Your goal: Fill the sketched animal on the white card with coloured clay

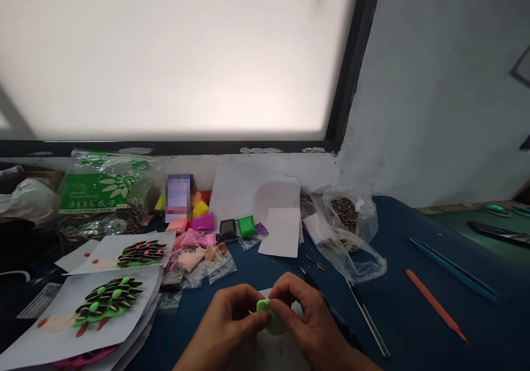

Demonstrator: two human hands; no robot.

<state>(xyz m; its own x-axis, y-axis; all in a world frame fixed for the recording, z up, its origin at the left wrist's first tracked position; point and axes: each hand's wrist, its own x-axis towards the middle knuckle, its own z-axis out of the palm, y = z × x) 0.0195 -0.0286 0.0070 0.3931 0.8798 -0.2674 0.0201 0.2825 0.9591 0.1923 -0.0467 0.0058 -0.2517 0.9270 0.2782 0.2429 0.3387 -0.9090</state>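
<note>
My left hand [232,318] and my right hand [304,316] meet at the front middle of the table. Between their thumbs and fingertips is a small lump of light green modelling clay [263,305], pinched from both sides. Beneath the fingers lies a white sheet of paper [285,351], mostly covered by my hands. A paler green round patch [276,326] shows just below the right thumb; whether it joins the clay lump is hard to tell.
At left, finished cards [103,305] bear seed-and-clay hedgehogs. Behind are clay packets [246,226], a green seed bag [99,191], and blank paper [281,232]. Right of my hands lie a clear bag of seeds [345,213], a metal rod [366,318], an orange tool [436,305] and blue tweezers [453,269].
</note>
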